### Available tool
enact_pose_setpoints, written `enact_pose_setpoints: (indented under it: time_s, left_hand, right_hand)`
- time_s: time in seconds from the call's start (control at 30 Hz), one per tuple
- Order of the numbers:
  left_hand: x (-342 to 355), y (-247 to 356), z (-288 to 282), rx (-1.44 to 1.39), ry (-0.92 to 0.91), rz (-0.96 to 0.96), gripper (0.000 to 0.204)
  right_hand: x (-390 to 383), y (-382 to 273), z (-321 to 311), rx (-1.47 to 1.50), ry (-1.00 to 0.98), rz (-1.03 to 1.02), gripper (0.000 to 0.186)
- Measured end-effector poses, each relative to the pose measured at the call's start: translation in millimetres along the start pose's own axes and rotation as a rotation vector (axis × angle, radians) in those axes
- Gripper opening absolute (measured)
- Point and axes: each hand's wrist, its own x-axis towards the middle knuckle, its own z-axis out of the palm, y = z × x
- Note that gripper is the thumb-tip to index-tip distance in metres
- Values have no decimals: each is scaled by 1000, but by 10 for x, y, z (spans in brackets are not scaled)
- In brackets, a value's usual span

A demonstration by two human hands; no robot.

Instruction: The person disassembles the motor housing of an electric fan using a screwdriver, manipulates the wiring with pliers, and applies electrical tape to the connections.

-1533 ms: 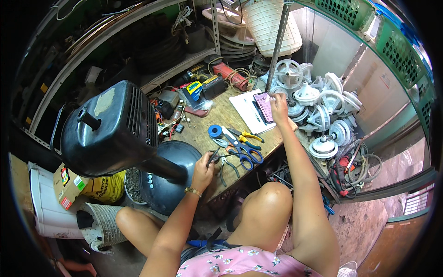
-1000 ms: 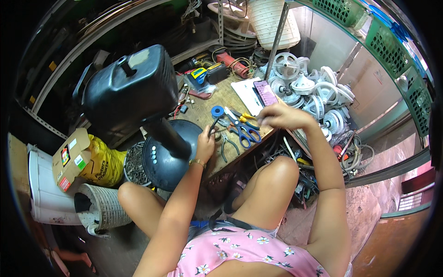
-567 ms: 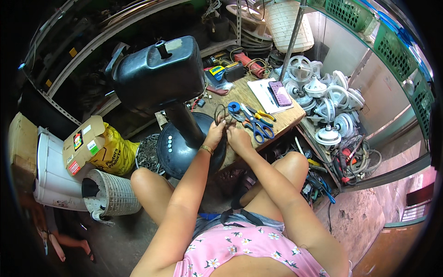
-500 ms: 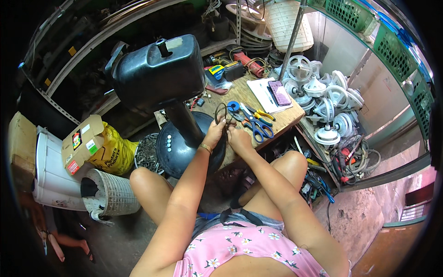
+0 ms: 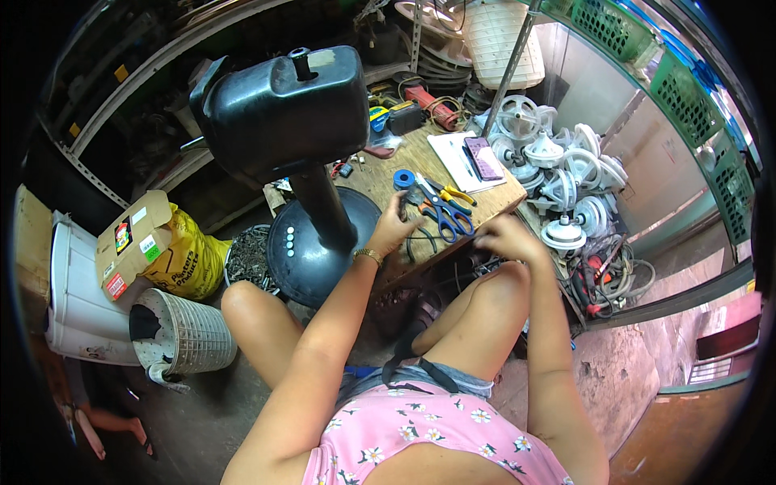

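At the near edge of the wooden workbench (image 5: 436, 153), my left hand (image 5: 390, 229) has its thumb and forefinger spread apart. A thin dark cord (image 5: 432, 241) curves beside and below its thumb, over the bench edge. My right hand (image 5: 512, 240) is away to the right, above my right knee, its fingers bent and smeared by motion; whether they hold anything is hidden. Between the hands lie scissors with blue handles (image 5: 453, 224) and yellow-and-black pliers (image 5: 457, 194). A blue tape roll (image 5: 403, 179) sits just beyond my left hand.
Left of the bench stands a black pedestal fan body (image 5: 283, 113) on a round base (image 5: 319, 267). A phone (image 5: 483, 158) rests on white paper (image 5: 453, 162). White pulley-like wheels (image 5: 566, 178) are heaped at right. A lattice basket (image 5: 194, 331) and cardboard box (image 5: 133, 242) stand at left.
My hands have come apart. The right moved right and toward me, away from the cord; the left stayed near the bench edge with its fingers spreading. The cord loop has dropped lower.
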Motion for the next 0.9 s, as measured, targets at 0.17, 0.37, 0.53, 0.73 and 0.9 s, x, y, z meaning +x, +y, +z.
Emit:
enact_pose_setpoints:
  time_s: [0.17, 0.37, 0.53, 0.73, 0.9]
  left_hand:
    - [-78, 139, -130, 264, -76, 177, 70]
    - [35, -241, -331, -765, -1, -163, 39]
    - [-68, -65, -159, -1070, 24, -221, 30]
    - [-103, -189, -259, -998, 177, -330, 13]
    - [-154, -19, -182, -624, 58, -158, 41]
  right_hand:
    - [46, -404, -670, 283, 528, 16, 16]
    - [786, -641, 726, 145, 620, -10, 29]
    - [915, -783, 1279, -43, 382, 136, 24]
    - [983, -598, 1181, -257, -32, 223, 36]
    - [394, -98, 47, -317, -116, 228, 35]
